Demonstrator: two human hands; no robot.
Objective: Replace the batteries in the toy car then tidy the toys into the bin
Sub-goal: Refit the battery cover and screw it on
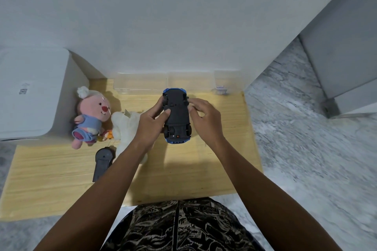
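Note:
A blue toy car point(177, 117) is held upside down above the wooden table point(61, 173), its black underside facing up. My left hand point(152, 125) grips its left side, thumb on the underside. My right hand point(206, 117) holds the right side, its fingers curled at the edge near a wheel. A dark remote control point(102, 164) lies on the table to the left. A pink plush doll in a blue dress point(91, 117) and a white plush toy point(124, 126) lie beyond it, the white one partly hidden by my left forearm.
A clear plastic bin point(142, 84) stands at the table's back edge against the white wall. Another clear container point(226, 84) with small items sits at the back right. A white box point(30, 93) stands at the left. Marble floor lies to the right.

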